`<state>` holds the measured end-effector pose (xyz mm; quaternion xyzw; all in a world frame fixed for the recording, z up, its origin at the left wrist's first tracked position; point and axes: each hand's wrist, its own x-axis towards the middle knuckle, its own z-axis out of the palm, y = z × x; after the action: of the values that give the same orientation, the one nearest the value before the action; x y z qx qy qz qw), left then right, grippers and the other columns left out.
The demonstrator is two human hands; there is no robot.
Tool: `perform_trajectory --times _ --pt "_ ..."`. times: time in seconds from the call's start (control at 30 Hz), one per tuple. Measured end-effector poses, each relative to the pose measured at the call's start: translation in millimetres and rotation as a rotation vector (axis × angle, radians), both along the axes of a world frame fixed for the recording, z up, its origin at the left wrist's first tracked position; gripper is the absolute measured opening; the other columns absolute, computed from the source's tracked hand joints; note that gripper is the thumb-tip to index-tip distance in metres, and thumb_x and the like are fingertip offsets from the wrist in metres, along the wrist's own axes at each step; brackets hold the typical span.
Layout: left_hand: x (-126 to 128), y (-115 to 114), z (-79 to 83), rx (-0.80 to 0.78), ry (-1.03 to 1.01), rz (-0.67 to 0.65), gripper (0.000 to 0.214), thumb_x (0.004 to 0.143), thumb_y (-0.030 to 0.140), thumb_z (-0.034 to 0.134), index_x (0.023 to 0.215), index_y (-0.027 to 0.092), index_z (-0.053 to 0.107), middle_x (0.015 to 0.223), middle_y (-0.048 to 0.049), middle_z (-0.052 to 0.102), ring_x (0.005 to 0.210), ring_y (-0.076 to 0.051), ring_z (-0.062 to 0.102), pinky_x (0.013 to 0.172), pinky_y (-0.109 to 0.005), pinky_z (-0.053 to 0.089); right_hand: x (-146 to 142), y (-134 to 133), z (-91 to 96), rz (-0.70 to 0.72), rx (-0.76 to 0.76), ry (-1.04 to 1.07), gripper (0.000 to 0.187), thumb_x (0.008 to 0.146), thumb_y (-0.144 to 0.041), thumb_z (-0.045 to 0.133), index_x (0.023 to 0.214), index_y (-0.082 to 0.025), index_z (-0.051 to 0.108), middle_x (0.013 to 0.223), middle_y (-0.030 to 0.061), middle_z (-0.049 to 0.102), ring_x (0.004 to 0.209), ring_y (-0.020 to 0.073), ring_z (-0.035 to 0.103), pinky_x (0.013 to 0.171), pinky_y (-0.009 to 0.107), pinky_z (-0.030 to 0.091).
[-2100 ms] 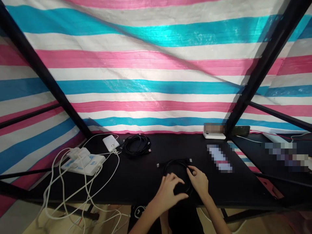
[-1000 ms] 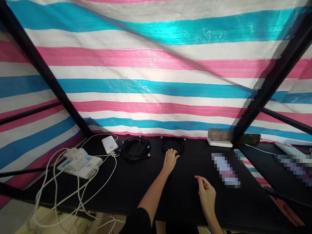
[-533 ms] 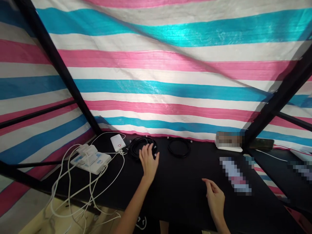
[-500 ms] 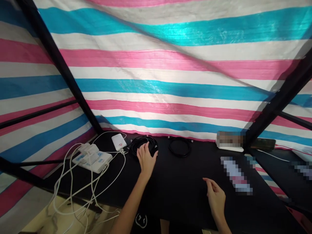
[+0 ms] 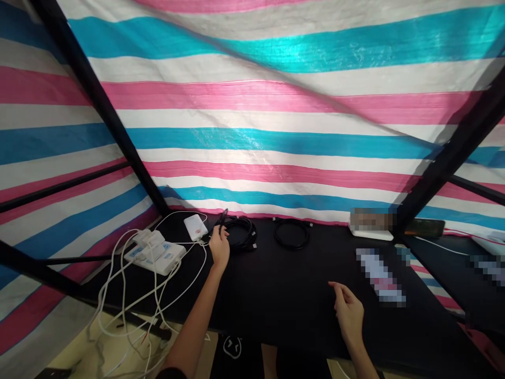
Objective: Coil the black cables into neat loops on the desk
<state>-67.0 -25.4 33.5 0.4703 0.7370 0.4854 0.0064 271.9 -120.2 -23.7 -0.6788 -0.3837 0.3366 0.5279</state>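
Observation:
My left hand (image 5: 219, 246) is closed on the near-left side of a coiled black cable (image 5: 245, 243), lifting a few strands upright between thumb and fingers. The rest of that coil lies flat on the black table (image 5: 276, 295), with metal plug ends showing at its right. To its right lies a second, smaller coil of black cable (image 5: 292, 246), untouched, with a plug at each side of its top. My right hand (image 5: 349, 311) hovers or rests over the table's right half, fingers curled and pressed together, with nothing visible in them.
A white power bank (image 5: 195, 227) and a white power strip (image 5: 160, 259) with tangled white cables sit on the left. A blurred-out long item (image 5: 381, 278) and a white device (image 5: 371, 232) are at the right. Black frame posts (image 5: 450, 163) and striped sheeting enclose the table.
My left hand has moved left from over the large coil to its left edge and now grips and raises some strands. My right hand has stayed nearly still. The view has shifted slightly.

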Motion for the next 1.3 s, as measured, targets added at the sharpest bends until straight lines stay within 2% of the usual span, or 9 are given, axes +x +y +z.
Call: perform_trajectory --times 0.13,0.23,0.5,0.67,0.8,0.93,1.1,1.2,1.3 --pt "-10.2 6.8 25.2 0.225 -0.072 0.216 0.023 0.091 0.023 0.031 0.087 0.016 0.053 0.063 0.0008 0.052 0.061 -0.014 0.055 0.066 -0.026 0.042 -0.1 -1.1 0.6 0.010 0.009 0.024 0.046 0.069 -0.052 0.054 0.083 -0.012 0.070 0.043 -0.0044 0.040 0.038 0.0122 0.037 0.037 0.025 0.029" --pt "-15.9 8.9 53.0 0.344 -0.088 0.259 0.027 0.093 0.027 0.030 0.090 0.014 0.055 0.060 0.0027 0.047 0.058 -0.013 0.052 0.063 -0.025 0.042 0.9 -0.5 -1.2 0.030 0.015 0.003 0.045 0.070 -0.052 0.053 0.082 -0.012 0.071 0.043 -0.0041 0.042 0.038 0.0119 0.037 0.037 0.024 0.029" --pt "9.3 -14.0 133.8 0.788 -0.242 0.070 0.033 0.090 0.042 0.041 0.090 0.012 0.057 0.053 0.0084 0.038 0.039 -0.004 0.034 0.040 -0.019 0.028 3.9 -0.5 -1.9 0.078 -0.004 -0.062 0.044 0.071 -0.051 0.051 0.082 -0.013 0.071 0.044 -0.0039 0.043 0.039 0.0130 0.040 0.040 0.025 0.030" --pt "41.4 -45.7 159.9 0.867 -0.323 -0.133 0.036 0.089 0.047 0.043 0.086 0.014 0.057 0.044 0.0097 0.038 0.034 -0.004 0.032 0.036 -0.017 0.023 2.6 2.6 -5.9 0.120 -0.015 -0.077 0.045 0.071 -0.054 0.052 0.081 -0.015 0.072 0.043 -0.0042 0.042 0.042 0.0135 0.043 0.044 0.025 0.032" --pt "78.1 -79.9 148.1 0.771 -0.490 -0.322 0.036 0.090 0.050 0.043 0.090 0.017 0.056 0.042 0.0099 0.040 0.030 -0.004 0.028 0.031 -0.015 0.017 -12.5 0.9 15.7 0.291 -0.046 0.169 0.060 0.068 -0.067 0.053 0.083 -0.012 0.073 0.053 0.0000 0.053 0.042 0.0120 0.043 0.041 0.024 0.032" --pt "117.1 -121.0 114.1 0.547 -0.543 -0.451 0.029 0.094 0.043 0.038 0.090 0.019 0.055 0.039 0.0106 0.034 0.031 -0.004 0.027 0.034 -0.014 0.022 -38.1 -18.0 71.4 0.577 -0.047 0.488 0.066 0.079 -0.068 0.043 0.109 -0.015 0.067 0.093 0.0124 0.068 0.075 0.0211 0.062 0.052 0.027 0.048" --pt "145.1 -159.7 80.0 0.364 -0.499 -0.767 0.019 0.096 0.036 0.034 0.092 0.025 0.049 0.042 0.0106 0.039 0.030 -0.005 0.029 0.035 -0.015 0.027 -59.7 -50.1 130.8 0.819 0.114 0.451 0.041 0.088 -0.052 0.049 0.115 -0.023 0.061 0.110 0.0092 0.064 0.097 0.0211 0.061 0.073 0.031 0.052" --pt "145.3 -166.8 74.5 0.268 -0.508 -0.850 0.014 0.095 0.034 0.036 0.093 0.026 0.047 0.044 0.0095 0.044 0.031 -0.006 0.033 0.036 -0.017 0.029 -58.7 -59.6 142.4 0.870 0.160 0.431 0.036 0.090 -0.050 0.046 0.096 -0.020 0.066 0.103 0.0089 0.066 0.101 0.0213 0.061 0.089 0.036 0.047" --pt "138.2 -166.6 76.1 0.205 -0.486 -0.792 0.019 0.093 0.036 0.039 0.085 0.024 0.051 0.041 0.0077 0.044 0.033 -0.008 0.036 0.037 -0.019 0.032 -45.3 -60.8 142.2 0.724 0.169 0.566 0.040 0.087 -0.057 0.048 0.085 -0.020 0.063 0.085 0.0066 0.069 0.094 0.0232 0.064 0.084 0.037 0.050"
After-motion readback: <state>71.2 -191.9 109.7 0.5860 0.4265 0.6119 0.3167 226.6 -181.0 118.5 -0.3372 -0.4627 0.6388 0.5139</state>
